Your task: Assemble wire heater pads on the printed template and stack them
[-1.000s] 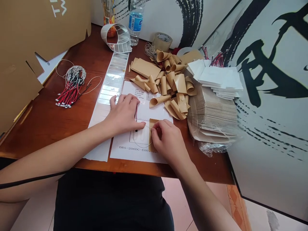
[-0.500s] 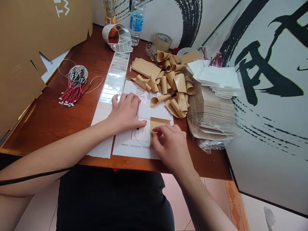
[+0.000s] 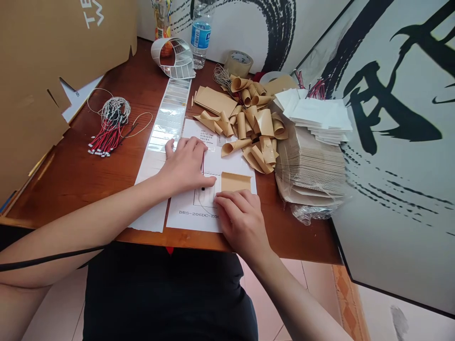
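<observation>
1. The left hand point(image 3: 186, 166) is lying open and flat on the printed sheet point(image 3: 192, 222), gripping nothing, just beside a red-and-black wire point(image 3: 202, 163).
2. The right hand point(image 3: 241, 225) is resting open at lower centre, fingers touching the lower edge of a tan paper piece point(image 3: 235, 182).
3. Curled tan papers point(image 3: 254, 125) are crowding upper centre, white cards point(image 3: 316, 116) are stacking right, and a wire bundle point(image 3: 110, 123) is lying left.
</observation>
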The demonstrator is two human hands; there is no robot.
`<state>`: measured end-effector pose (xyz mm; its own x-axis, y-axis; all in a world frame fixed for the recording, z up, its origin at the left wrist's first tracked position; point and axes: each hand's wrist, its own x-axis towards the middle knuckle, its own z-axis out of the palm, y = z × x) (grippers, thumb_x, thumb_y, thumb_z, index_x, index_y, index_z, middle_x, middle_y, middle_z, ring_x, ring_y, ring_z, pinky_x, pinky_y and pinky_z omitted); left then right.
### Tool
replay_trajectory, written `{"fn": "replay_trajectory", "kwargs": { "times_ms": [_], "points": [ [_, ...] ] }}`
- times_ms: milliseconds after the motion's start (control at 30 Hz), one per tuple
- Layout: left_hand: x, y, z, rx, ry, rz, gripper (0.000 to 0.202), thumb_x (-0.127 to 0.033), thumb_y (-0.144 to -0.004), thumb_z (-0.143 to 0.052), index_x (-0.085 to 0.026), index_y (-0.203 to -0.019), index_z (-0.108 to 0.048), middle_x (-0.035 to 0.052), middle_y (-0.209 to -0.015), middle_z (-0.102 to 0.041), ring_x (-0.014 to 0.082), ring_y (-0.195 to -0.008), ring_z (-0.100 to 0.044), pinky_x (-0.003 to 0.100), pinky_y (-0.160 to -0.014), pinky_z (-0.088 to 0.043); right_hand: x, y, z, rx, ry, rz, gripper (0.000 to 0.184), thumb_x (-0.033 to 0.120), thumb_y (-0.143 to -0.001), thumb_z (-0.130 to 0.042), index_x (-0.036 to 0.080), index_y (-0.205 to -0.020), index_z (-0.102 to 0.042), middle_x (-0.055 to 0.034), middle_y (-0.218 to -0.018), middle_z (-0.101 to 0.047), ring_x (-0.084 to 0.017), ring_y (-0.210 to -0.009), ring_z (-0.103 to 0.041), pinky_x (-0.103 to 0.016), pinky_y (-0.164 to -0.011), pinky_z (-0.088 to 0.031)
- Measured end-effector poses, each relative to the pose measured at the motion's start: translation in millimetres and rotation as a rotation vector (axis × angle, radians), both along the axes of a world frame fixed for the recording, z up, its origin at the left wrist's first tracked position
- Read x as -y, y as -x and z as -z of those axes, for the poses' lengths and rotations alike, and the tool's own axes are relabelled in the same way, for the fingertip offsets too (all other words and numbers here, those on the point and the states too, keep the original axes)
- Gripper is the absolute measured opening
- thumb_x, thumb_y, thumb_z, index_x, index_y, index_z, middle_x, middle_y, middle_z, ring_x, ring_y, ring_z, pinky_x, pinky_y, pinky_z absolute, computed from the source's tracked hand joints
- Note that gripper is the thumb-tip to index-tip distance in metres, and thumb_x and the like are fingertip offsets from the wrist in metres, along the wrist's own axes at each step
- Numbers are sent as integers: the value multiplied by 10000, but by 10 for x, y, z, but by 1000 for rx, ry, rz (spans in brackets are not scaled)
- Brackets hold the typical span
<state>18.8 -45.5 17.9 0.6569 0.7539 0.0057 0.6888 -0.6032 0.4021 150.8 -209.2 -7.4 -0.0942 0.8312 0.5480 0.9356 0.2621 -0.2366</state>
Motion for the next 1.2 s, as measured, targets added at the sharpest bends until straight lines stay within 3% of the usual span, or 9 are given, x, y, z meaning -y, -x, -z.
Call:
{"fn": "replay_trajectory", "kwargs": {
  "times_ms": [233,533,800,1200],
  "points": [
    [18,2,-26,-3,4,3,733,-546,-745,-725,-153,-1340,-559,167,-1452,-549,381,-1413,-416,660,-1244,-142,36,-24,32,-17,-26,5,138,95,-976,-645,206,-944,-722,-50,-892,-760,-199,-825,-575,-359,-756,-410],
    [17,2,-29,7,19,1,720,-538,-742,-729,-177,-1341,-559,166,-1460,-548,388,-1414,-416,661,-1241,-127,63,-64,65,-39,68,-3,200,107,-1012,-591,237,-995,-742,-23,-1055,-823,-214,-951,-628,-381,-841,-416],
    [18,9,-25,-2,13,6,712,-532,-741,-722,-165,-1330,-564,171,-1460,-548,384,-1411,-416,663,-1240,-135,51,-48,35,-12,42,-10,191,69,-994,-609,221,-980,-724,-10,-1086,-826,-228,-973,-617,-374,-839,-392],
    [18,10,-45,-15,15,15,709,-535,-754,-695,-174,-1347,-553,174,-1472,-529,388,-1408,-414,651,-1236,-158,55,-78,55,35,122,14,241,116,-1039,-540,258,-988,-728,15,-1119,-825,-228,-973,-616,-395,-856,-356]
  ]
}}
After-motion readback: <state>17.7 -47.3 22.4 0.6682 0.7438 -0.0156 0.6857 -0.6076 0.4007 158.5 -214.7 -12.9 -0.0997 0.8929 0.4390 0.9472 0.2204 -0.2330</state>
